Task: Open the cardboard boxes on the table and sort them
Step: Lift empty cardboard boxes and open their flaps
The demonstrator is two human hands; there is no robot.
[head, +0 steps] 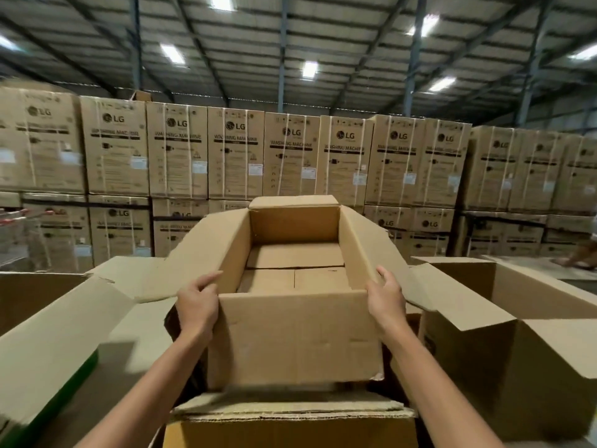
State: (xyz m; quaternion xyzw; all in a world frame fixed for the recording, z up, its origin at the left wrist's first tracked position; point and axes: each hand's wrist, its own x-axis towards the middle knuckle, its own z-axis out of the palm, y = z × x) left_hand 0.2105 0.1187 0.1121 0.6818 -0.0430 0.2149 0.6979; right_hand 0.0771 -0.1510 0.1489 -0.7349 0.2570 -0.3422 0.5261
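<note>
Left hand and right hand each gripped a side wall of the open box, fingers curled. Thin walls could buckle, clipping the carton right of it.

Showing plain tan-brown across the open cardboard box, darkening to a shadowed brown inside. Carrying a bright green strip along the lower edge of the left-hand box. Matching in tan on the right-hand box, with a dark printed mark on its side. Wearing black lettering, white straps and white labels on the stacked washing-machine cartons. Glowing white in the skylights against the grey ribbed roof.
</note>
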